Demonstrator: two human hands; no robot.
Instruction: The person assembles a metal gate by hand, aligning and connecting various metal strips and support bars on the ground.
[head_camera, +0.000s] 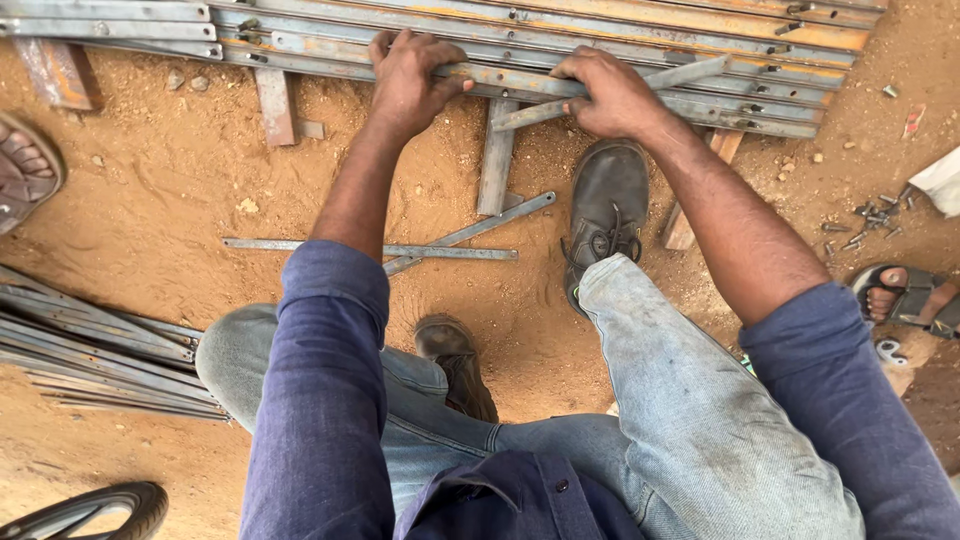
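Note:
I crouch over sandy ground in front of a frame of long steel bars (640, 35) laid side by side. My left hand (412, 78) grips the nearest bar of that frame from above. My right hand (610, 92) is closed around a loose flat steel strip (690, 72) that lies slanted across the nearest bars. My right boot (607, 205) stands just below the frame, and my left boot (455, 360) is tucked back under my knee.
Two loose steel strips (455, 245) lie crossed on the sand between my arms. A bundle of steel bars (90, 350) lies at the left. Bolts (868, 222) are scattered at the right. Other people's sandalled feet show at the left edge (25, 165) and right edge (905, 298). A tyre (95, 508) sits at bottom left.

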